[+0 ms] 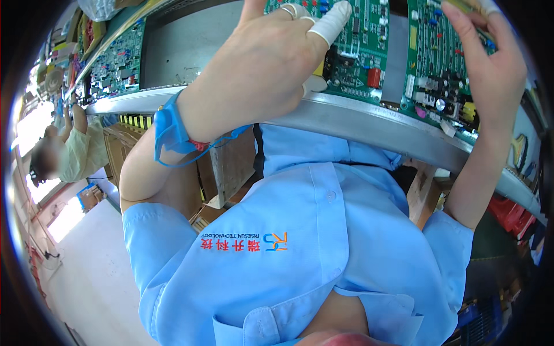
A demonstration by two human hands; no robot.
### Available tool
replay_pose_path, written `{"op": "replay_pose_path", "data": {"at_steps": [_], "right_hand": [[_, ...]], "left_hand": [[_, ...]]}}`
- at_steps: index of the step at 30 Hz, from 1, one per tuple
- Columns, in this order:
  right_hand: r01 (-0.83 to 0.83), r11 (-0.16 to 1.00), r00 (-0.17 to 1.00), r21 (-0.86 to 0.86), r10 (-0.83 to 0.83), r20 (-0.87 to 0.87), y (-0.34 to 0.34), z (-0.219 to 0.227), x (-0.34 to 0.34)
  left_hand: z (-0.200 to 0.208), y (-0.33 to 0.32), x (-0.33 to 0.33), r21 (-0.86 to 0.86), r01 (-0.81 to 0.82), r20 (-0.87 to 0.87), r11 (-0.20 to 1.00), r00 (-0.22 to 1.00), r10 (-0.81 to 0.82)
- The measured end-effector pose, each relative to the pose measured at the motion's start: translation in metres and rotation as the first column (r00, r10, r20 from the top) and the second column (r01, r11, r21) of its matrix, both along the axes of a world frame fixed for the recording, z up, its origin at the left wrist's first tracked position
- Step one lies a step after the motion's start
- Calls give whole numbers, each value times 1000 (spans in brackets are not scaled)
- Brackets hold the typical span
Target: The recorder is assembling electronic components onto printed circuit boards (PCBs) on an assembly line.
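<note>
My left hand [271, 63] lies over a green circuit board [369, 52], its fingers apart and its index stretched across the components. White finger cots [330, 27] cover some of its fingertips. Around that wrist is a blue strap [172, 130] with a thin cord. Above a second green circuit board [435, 69] on the right, my right hand [496, 63] has thumb and finger drawn together near the top edge of the picture; whatever is between them cannot be made out. One of its fingers also wears a white cot.
A metal rail [346, 112] runs along the front of both boards. Farther left lies another populated green board [118, 60] beside a grey surface [179, 46]. Another person [75, 150] works at the far left. Cardboard boxes [118, 153] stand below the rail; a red bag [511, 216] is at right.
</note>
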State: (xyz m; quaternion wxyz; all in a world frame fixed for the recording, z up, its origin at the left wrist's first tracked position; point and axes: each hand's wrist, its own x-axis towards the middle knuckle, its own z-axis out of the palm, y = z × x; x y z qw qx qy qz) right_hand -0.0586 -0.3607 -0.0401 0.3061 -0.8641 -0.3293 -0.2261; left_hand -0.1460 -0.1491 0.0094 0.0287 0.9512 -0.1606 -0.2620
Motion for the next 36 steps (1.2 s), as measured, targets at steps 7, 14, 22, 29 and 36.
{"op": "replay_pose_path", "data": {"at_steps": [7, 14, 22, 29, 36], "right_hand": [[-99, 966, 988, 240, 124, -90, -2, -3, -10], [-593, 761, 803, -264, 532, -270, 90, 35, -41], [-748, 491, 658, -447, 640, -398, 180, 8, -29], [-728, 499, 666, -471, 679, -310, 191, -5, -33], [-685, 467, 717, -559, 568, -404, 176, -16, -24]], "left_hand": [[30, 84, -54, -719, -269, 359, 640, 644, 675], [19, 357, -130, -253, -736, 765, 628, 245, 595], [-18, 481, -162, -11, -927, 786, 376, 224, 577], [-64, 514, -109, 185, -847, 684, 498, 475, 554], [-148, 614, -89, 39, -677, 499, 735, 650, 573]]}}
